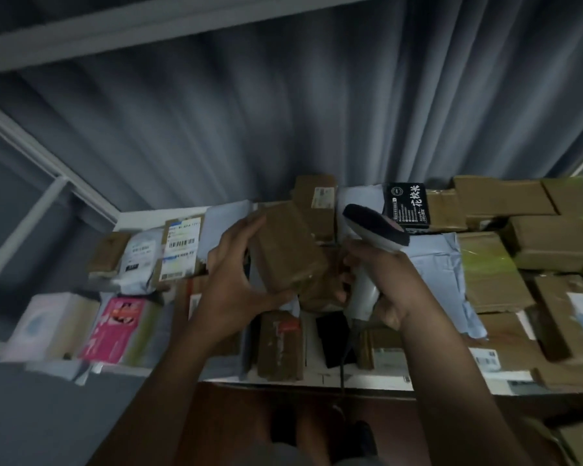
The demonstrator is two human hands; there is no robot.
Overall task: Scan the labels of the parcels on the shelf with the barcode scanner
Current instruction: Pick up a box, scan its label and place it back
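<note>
A plain brown cardboard parcel (288,250) is held tilted above the middle of the white shelf (367,381), the left hand's (231,280) grip closed around its near end. The white barcode scanner with a black head (372,237) is held just right of it, the right hand's (389,280) grip wrapped around the handle. Further brown cardboard parcels (505,203) are crowded at the shelf's far right corner.

Head-worn view, forward and down, close over shelf (317,376)
</note>
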